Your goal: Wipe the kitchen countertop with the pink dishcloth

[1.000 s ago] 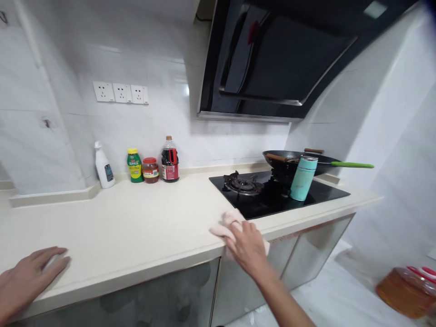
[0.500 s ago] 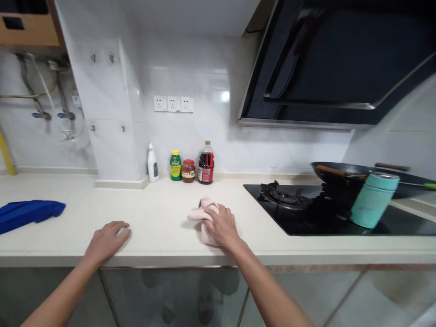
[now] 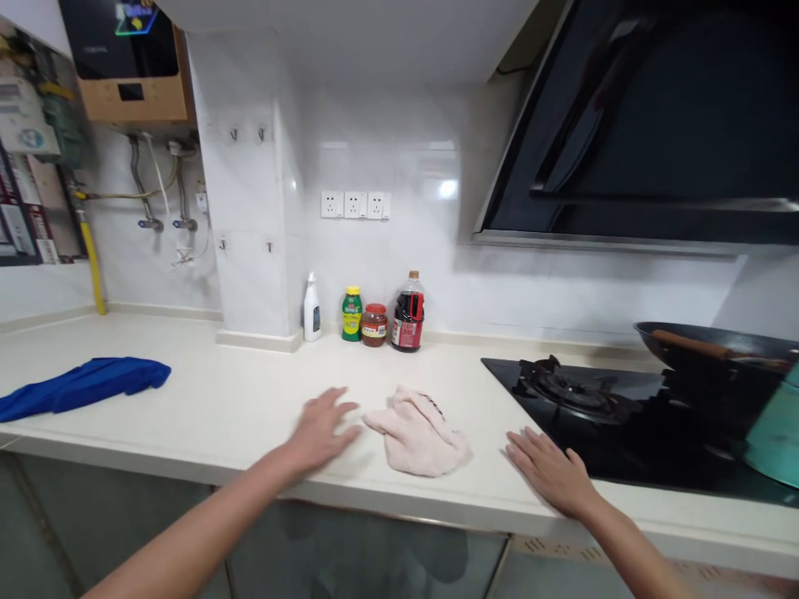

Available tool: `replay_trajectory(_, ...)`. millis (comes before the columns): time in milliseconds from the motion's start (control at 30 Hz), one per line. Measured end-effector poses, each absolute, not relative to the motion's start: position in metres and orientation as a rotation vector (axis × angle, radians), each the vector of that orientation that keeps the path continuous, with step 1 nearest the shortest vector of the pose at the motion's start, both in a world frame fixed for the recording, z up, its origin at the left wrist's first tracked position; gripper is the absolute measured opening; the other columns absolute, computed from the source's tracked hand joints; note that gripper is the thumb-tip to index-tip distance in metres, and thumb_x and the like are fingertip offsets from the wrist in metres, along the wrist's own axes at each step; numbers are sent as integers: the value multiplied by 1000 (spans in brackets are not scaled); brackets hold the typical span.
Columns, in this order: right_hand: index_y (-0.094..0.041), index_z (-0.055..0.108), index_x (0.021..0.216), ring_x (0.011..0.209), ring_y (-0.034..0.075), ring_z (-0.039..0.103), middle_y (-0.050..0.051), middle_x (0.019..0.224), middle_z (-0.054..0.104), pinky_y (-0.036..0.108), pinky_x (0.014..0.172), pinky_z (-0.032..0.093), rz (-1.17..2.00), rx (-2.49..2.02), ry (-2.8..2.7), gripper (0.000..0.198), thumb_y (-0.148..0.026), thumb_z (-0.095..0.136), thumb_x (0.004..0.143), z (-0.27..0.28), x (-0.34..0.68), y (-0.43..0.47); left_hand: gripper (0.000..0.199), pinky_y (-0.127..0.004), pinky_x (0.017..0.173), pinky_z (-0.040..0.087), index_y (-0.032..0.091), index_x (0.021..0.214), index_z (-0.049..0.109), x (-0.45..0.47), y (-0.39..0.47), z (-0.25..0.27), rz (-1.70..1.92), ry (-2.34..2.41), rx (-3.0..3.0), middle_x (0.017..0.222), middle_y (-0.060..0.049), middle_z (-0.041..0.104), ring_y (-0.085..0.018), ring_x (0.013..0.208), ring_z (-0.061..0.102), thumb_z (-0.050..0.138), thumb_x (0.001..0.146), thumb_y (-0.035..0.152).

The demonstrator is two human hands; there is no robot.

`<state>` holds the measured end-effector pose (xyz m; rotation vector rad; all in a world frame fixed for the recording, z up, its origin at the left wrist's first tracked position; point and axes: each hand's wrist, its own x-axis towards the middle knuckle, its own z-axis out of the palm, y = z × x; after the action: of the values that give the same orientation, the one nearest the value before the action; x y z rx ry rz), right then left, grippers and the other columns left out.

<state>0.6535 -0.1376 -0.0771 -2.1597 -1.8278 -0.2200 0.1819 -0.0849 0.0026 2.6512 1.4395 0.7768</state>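
Note:
A pale pink cloth [image 3: 424, 437] lies crumpled on the cream countertop [image 3: 250, 399], with neither hand on it. To its left is my left hand [image 3: 321, 431], fingers spread, a short gap from the cloth's edge; it holds nothing. On the cloth's right, beside the front corner of the black stove, my right hand [image 3: 549, 470] lies flat on the counter with fingers stretched out and nothing in them.
Along the back wall stand a white bottle [image 3: 311, 309], a green bottle [image 3: 351, 314], a red-lidded jar [image 3: 374, 326] and a dark sauce bottle [image 3: 408, 316]. A blue cloth [image 3: 93, 384] lies left. The gas stove [image 3: 637, 449] bears a wok [image 3: 699, 349] and a turquoise container [image 3: 777, 437].
My right hand has let go of the pink cloth and moved right. My left hand has come right, close to the cloth. The view has turned left.

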Motion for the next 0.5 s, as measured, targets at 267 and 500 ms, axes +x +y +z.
replay_trajectory(267, -30, 72, 125, 137, 37, 51, 10, 138, 64, 58, 109, 46, -386, -1988, -1853, 57, -61, 36, 93, -95, 649, -147, 95, -77, 118, 0, 36, 161, 32, 387, -62, -13, 184, 1032, 2524, 175, -8, -5, -49, 156, -13, 41, 81, 88)
replay_trajectory(500, -22, 78, 103, 105, 26, 71, 7, 114, 75, 36, 93, 60, -516, -1761, -1793, 50, -50, 37, 100, -100, 663, -167, 91, -72, 121, -2, 42, 158, 35, 454, 9, -8, 279, 1083, 2543, 174, 1, -16, -44, 157, -14, 34, 80, 89)
